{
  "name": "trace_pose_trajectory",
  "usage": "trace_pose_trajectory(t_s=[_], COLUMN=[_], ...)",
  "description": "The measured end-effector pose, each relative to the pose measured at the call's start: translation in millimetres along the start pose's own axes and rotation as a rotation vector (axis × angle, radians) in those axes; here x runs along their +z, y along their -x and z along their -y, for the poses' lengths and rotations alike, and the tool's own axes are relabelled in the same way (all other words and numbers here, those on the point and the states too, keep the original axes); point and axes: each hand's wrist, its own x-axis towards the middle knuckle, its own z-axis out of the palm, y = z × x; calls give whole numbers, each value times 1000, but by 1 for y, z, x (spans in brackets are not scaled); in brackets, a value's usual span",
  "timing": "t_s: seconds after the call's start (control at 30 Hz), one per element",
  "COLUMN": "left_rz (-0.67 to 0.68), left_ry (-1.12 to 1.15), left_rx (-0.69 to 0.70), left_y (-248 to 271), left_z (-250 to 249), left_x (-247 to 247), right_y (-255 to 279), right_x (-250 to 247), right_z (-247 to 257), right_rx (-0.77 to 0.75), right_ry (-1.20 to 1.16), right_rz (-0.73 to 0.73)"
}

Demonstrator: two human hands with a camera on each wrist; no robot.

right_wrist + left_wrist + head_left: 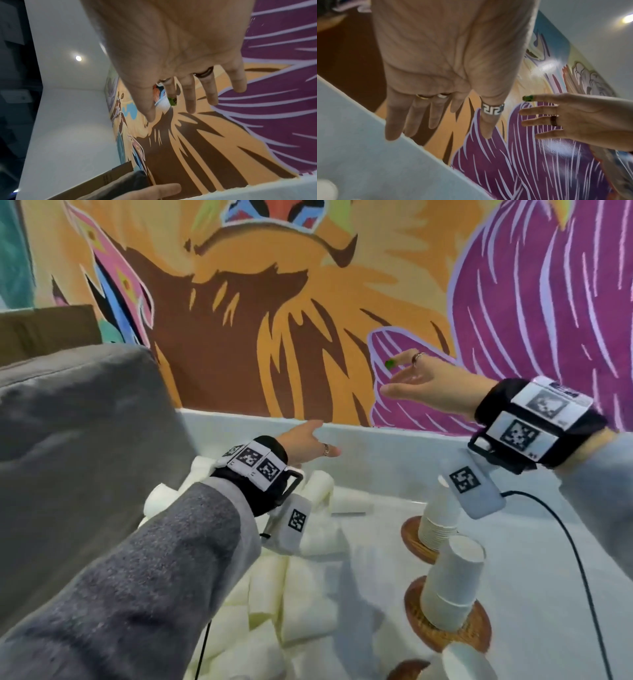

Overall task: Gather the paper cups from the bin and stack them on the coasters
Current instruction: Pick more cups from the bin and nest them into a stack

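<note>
Several white paper cups (294, 583) lie in a loose pile on the white surface at lower centre. To their right, upside-down cup stacks stand on round wooden coasters: a far stack (440, 522) on one coaster (412, 542), and a near stack (452, 587) on another coaster (455, 637). A further cup (466, 662) shows at the bottom edge. My left hand (325, 438) (447, 121) hovers over the far end of the pile, fingers straight, holding nothing. My right hand (394, 376) (171, 108) is raised above the far stack, fingers spread and empty.
A grey cushion (85, 440) rises at the left beside the pile, with a cardboard box (48, 326) behind it. A painted wall (274, 320) closes the back, just past the white edge (376, 431). A black cable (568, 546) trails down at the right.
</note>
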Motion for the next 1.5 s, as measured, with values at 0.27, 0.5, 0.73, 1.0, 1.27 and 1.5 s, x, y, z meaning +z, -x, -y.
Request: trace_pose_trajectory(t_s=[0.27,0.5,0.73,1.0,1.27,1.5], left_rz=[-53,33,100,142,145,146], left_ry=[28,130,175,151,122,127], left_rx=[-37,-65,-70,-74,-112,-99], left_y=[8,2,-3,-1,-6,-10], left_z=[77,144,172,183,181,173], left_x=[-67,-84,-78,-70,-58,-36], right_y=[-80,-87,-69,-76,-86,-106], right_x=[97,196,253,273,279,254], right_z=[16,-27,-69,-99,-107,-70], right_rx=[200,457,642,693,746,519], right_ry=[176,432,377,336,-64,-26], right_rz=[114,402,446,283,150,112])
